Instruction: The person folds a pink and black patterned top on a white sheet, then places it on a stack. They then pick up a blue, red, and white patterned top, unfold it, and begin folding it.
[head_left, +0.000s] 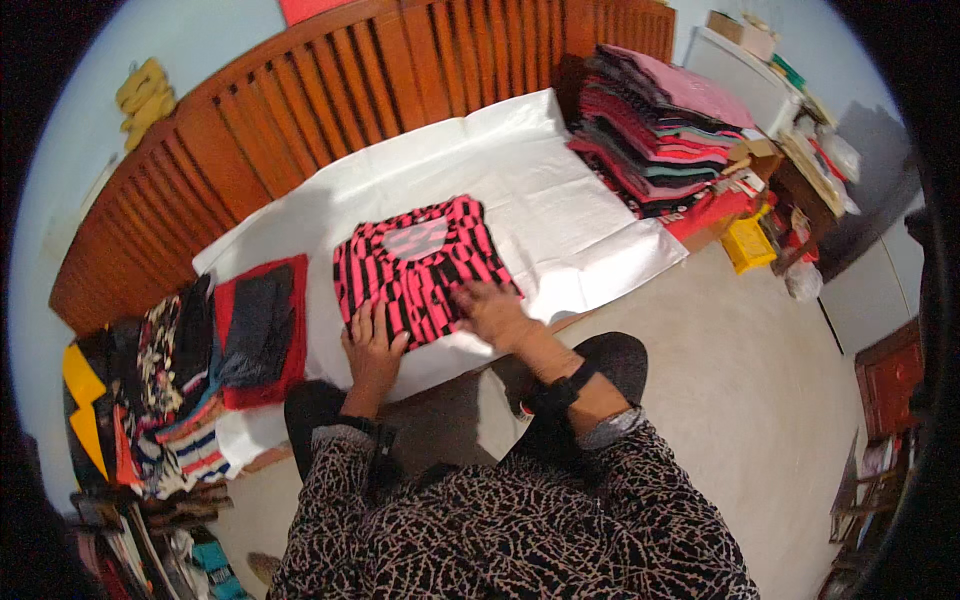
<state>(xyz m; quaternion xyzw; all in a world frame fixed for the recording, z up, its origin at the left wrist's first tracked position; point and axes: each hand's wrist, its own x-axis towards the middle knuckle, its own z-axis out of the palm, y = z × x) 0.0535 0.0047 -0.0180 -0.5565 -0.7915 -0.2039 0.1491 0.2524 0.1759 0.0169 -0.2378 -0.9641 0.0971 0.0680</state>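
A pink and black patterned garment (420, 300) lies folded on a white sheet (390, 172), its scooped neckline facing away from me. The fingers of my left hand (373, 352) are spread on its near left edge. My right hand (495, 315) rests over the garment's near right part, palm down and somewhat blurred. Neither hand grips anything. The garment looks flat, with its near edge partly hidden by my hands.
A tall stack of folded clothes (652, 142) stands at the back right, a yellow container (748, 246) beside it. On the left lie a dark folded garment (259, 322) over a red one and several patterned clothes (161, 360). A slatted wooden backrest (345, 97) runs behind the sheet.
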